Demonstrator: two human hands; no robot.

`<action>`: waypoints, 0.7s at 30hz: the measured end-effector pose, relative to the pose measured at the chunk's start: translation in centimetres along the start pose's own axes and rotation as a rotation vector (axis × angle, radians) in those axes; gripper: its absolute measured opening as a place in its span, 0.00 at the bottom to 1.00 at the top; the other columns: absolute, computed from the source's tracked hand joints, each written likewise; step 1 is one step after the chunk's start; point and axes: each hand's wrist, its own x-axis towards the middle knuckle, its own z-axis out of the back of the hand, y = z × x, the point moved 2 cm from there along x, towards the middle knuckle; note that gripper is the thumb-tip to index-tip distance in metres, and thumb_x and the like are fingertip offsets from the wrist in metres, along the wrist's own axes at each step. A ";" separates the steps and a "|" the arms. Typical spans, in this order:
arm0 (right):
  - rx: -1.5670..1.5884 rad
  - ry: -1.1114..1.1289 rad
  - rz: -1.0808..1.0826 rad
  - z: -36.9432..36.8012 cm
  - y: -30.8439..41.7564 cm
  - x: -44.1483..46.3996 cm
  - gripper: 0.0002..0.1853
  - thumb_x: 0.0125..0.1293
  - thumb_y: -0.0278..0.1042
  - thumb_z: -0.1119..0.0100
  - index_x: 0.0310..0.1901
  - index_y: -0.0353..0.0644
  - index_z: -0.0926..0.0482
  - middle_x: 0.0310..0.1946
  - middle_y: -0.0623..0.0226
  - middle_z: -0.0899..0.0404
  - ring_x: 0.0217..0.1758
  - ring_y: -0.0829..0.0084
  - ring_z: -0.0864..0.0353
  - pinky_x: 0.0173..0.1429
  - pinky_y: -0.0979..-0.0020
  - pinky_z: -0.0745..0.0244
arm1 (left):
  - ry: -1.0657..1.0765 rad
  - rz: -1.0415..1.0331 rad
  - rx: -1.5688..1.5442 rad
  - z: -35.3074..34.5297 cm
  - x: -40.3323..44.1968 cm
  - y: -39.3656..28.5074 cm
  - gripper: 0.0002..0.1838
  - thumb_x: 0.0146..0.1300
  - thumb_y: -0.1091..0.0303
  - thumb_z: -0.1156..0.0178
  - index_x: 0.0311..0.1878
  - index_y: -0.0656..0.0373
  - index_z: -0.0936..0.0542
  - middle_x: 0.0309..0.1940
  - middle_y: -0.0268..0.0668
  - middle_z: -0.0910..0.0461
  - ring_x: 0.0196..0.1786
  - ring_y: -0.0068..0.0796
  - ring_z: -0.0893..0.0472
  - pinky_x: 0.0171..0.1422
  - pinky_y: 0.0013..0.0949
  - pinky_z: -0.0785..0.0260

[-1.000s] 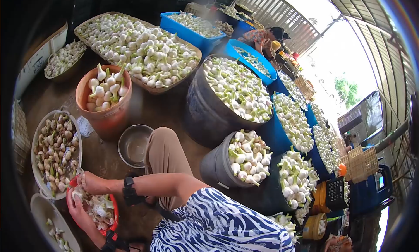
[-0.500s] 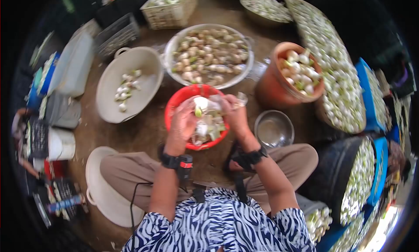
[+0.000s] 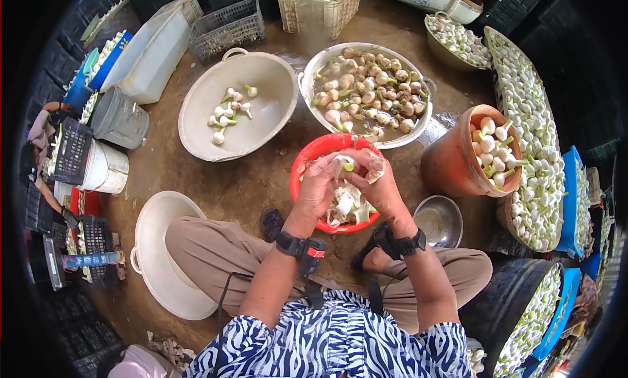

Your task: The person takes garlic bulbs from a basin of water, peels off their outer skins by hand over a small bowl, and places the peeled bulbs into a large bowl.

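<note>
My left hand is closed around a garlic bulb with a short green stem stub, held above a red basin. Against the bulb's right side, my right hand has its fingers curled, with loose papery garlic skin at them. The fingers partly hide the bulb. Below both hands, white peelings and green scraps lie in the basin.
A white tub ahead holds unpeeled bulbs in water. Left of it, a pale tub holds several white bulbs. An orange bucket of bulbs and a metal bowl stand right. Another person's arm shows far left.
The view has swung, so the surroundings sit further right in the picture. My right hand has come in from beside the bulb to meet it and my left hand.
</note>
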 end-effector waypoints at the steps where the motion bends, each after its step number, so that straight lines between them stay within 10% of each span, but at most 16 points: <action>1: -0.027 -0.047 0.075 -0.2 -0.1 0.3 0.16 0.49 0.22 0.35 0.43 0.38 0.21 0.26 0.68 0.26 0.26 0.78 0.27 0.32 0.76 0.32 | 0.092 0.024 0.061 -0.1 0.1 -0.3 0.20 0.63 0.63 0.41 0.56 0.60 0.29 0.46 0.35 0.22 0.46 0.24 0.22 0.46 0.30 0.26; 12: 0.544 -0.199 -0.212 2.3 -2.1 0.4 0.04 0.61 0.22 0.45 0.36 0.37 0.22 0.29 0.69 0.21 0.27 0.82 0.25 0.32 0.81 0.30 | -0.014 -0.116 0.498 3.0 2.0 -3.9 0.19 0.60 0.70 0.39 0.54 0.64 0.28 0.43 0.37 0.21 0.42 0.22 0.21 0.43 0.27 0.24; 16: 0.029 -0.133 -0.369 5.3 -11.8 3.2 0.11 0.63 0.21 0.52 0.44 0.31 0.22 0.28 0.65 0.21 0.26 0.78 0.23 0.32 0.77 0.26 | -0.310 -0.239 -0.297 7.6 7.0 -9.3 0.14 0.63 0.70 0.42 0.49 0.66 0.28 0.40 0.44 0.22 0.42 0.35 0.20 0.44 0.30 0.23; 21: -0.196 0.069 -0.256 4.7 -19.2 10.2 0.12 0.59 0.27 0.48 0.43 0.35 0.20 0.30 0.60 0.19 0.29 0.70 0.21 0.36 0.70 0.26 | -0.421 -0.376 -0.311 11.4 10.4 -14.2 0.10 0.63 0.71 0.46 0.46 0.65 0.28 0.36 0.49 0.21 0.40 0.40 0.19 0.43 0.32 0.22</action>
